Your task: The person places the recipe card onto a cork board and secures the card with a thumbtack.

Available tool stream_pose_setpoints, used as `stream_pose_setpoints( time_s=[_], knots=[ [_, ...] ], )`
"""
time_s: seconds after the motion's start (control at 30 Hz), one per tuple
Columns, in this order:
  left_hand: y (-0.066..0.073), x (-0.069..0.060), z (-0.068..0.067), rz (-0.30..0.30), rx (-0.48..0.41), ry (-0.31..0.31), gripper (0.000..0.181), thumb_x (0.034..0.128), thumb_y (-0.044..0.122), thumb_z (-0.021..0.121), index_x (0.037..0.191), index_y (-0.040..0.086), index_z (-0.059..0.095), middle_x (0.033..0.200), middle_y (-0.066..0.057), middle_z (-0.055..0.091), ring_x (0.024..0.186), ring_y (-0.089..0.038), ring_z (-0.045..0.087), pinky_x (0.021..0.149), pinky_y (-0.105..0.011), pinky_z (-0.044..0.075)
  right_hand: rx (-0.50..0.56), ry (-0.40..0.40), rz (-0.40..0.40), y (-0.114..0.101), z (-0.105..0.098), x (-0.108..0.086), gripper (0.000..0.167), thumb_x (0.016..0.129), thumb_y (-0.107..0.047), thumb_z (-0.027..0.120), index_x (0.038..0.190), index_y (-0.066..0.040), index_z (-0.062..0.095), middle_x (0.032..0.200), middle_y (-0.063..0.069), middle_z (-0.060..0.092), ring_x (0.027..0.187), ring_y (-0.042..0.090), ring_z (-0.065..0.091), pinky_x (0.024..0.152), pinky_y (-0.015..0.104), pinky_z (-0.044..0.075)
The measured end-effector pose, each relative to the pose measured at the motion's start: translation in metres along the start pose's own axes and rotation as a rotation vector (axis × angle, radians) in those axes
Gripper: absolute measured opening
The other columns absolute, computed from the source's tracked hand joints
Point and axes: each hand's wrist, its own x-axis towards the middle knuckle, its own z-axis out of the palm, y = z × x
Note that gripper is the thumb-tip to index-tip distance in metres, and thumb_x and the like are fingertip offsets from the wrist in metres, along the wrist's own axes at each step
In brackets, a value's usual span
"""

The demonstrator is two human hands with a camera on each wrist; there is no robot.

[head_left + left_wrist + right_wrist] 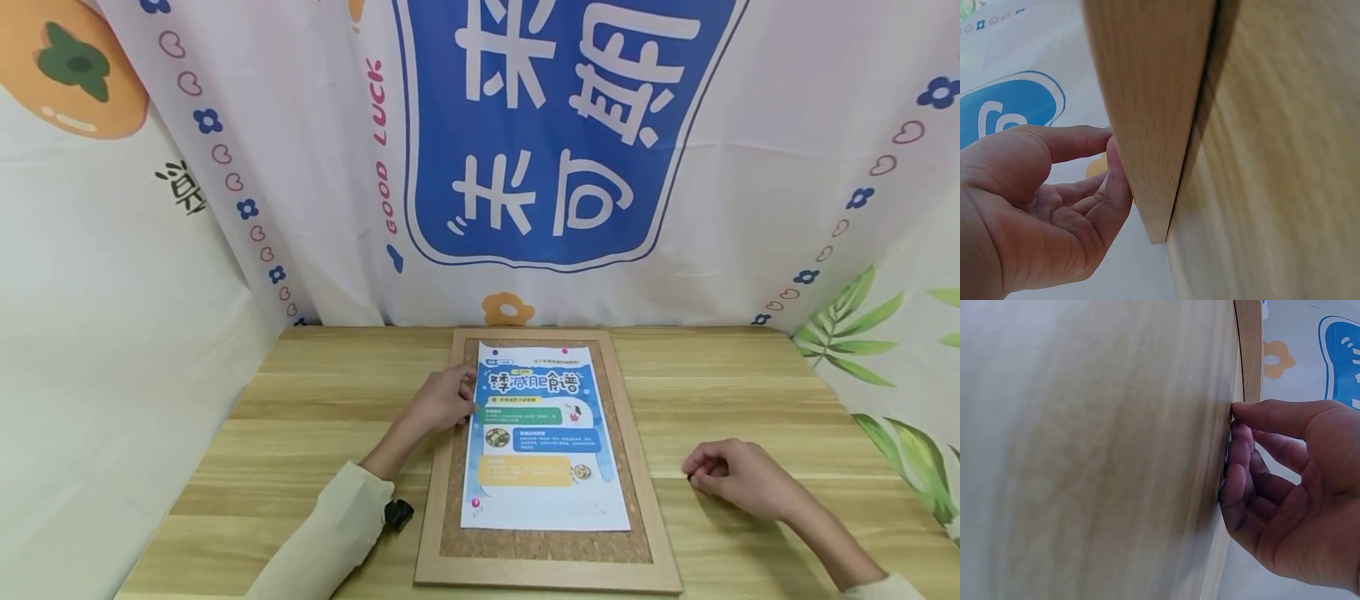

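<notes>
A printed poster (540, 442) in blue, green and yellow lies on a cork board (547, 546) with a wooden frame (551, 575). Purple and pink pushpins show at its top corners, and a pink pushpin (476, 502) sits at the lower left. My left hand (446, 398) rests at the poster's left edge, over the frame, fingers loosely bent; the wrist view shows thumb and index tips close together. Right of the board, my right hand (738, 475) touches the table with bent fingers. A tiny dark spot shows at its fingertips; whether it is something held is unclear.
The board lies on a wood-grain table (345, 375) whose far edge meets a printed curtain (330, 167). A small black clip-like object (398, 514) is beside the left sleeve. Printed cloth also hangs at both sides.
</notes>
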Motion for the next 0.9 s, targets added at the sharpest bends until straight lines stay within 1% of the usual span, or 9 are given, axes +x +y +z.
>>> stream_pose_setpoints(
  time_s=[0.13, 0.23, 0.4, 0.7, 0.9],
  knots=[
    [0.001, -0.001, -0.001, -0.006, -0.001, -0.007, 0.056, 0.0958, -0.001, 0.075, 0.148, 0.000, 0.056, 0.095, -0.011, 0.069, 0.067, -0.019, 0.067, 0.058, -0.024, 0.056, 0.004, -0.001, 0.002, -0.002, 0.000, 0.002, 0.005, 0.096, -0.014, 0.079, 0.099, -0.012, 0.077, 0.087, -0.009, 0.071, 0.077, -0.006, 0.059, 0.067, 0.021, 0.055],
    [0.001, -0.001, -0.001, -0.006, -0.003, -0.010, 0.055, 0.0962, -0.001, 0.075, 0.148, 0.000, 0.056, 0.096, -0.011, 0.069, 0.067, -0.019, 0.067, 0.059, -0.025, 0.056, 0.003, 0.006, -0.002, -0.003, 0.001, 0.004, 0.005, 0.095, -0.017, 0.081, 0.098, -0.015, 0.076, 0.086, -0.009, 0.071, 0.076, -0.006, 0.059, 0.067, 0.021, 0.054],
    [0.000, 0.000, 0.000, 0.005, -0.006, -0.006, 0.055, 0.0961, -0.001, 0.075, 0.148, 0.000, 0.057, 0.096, -0.011, 0.069, 0.066, -0.019, 0.067, 0.058, -0.025, 0.056, -0.016, 0.024, -0.022, -0.005, 0.003, 0.008, 0.005, 0.095, -0.020, 0.081, 0.096, -0.016, 0.077, 0.085, -0.012, 0.072, 0.076, -0.006, 0.059, 0.066, 0.020, 0.054],
    [-0.002, 0.001, 0.000, 0.015, -0.017, -0.009, 0.056, 0.0959, -0.002, 0.075, 0.148, -0.001, 0.056, 0.096, -0.011, 0.069, 0.067, -0.018, 0.067, 0.058, -0.025, 0.058, -0.038, 0.017, -0.049, -0.008, 0.004, 0.015, 0.004, 0.098, -0.017, 0.078, 0.094, -0.017, 0.078, 0.086, -0.013, 0.073, 0.077, -0.007, 0.061, 0.068, 0.020, 0.056],
    [-0.002, 0.001, -0.001, 0.016, -0.013, -0.009, 0.055, 0.0959, -0.001, 0.075, 0.148, 0.000, 0.057, 0.096, -0.011, 0.070, 0.067, -0.018, 0.067, 0.058, -0.025, 0.057, -0.012, 0.005, -0.065, -0.010, 0.004, 0.021, 0.008, 0.098, -0.013, 0.077, 0.096, -0.020, 0.078, 0.090, -0.012, 0.075, 0.081, -0.006, 0.063, 0.071, 0.021, 0.058]
  ],
)
